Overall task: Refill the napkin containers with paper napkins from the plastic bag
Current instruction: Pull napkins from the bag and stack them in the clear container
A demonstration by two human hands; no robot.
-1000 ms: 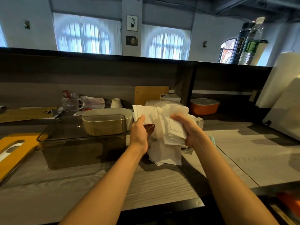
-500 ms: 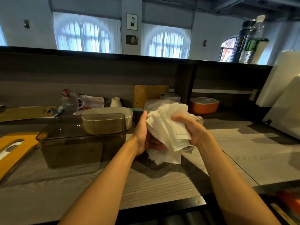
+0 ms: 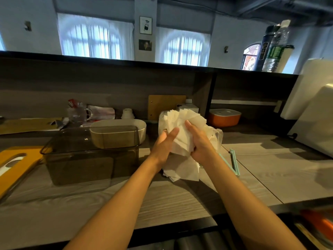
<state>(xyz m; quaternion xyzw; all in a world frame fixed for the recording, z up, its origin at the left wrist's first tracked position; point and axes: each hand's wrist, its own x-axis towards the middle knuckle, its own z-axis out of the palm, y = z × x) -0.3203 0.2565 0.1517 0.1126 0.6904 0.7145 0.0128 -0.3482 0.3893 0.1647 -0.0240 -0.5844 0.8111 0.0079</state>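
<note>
Hands: I see left hand (image 3: 166, 141) and right hand (image 3: 200, 143) pressed together around paper napkins (image 3: 182, 134) | Location: wad held above grey counter (image 3: 270, 170), right of smoky container (image 3: 90, 156), plastic bag (image 3: 217, 139) behind

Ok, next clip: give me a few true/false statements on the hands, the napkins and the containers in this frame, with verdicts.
1. Both hands hold the bunch of napkins. True: left hand and right hand press it between them.
2. The dark clear container is full of napkins. False: no napkins show in it.
3. The napkins are neatly stacked. False: they are bunched and splayed.
4. A white oval container sits behind the dark one. True.
5. The orange container is open. False: its white lid is on.
</note>
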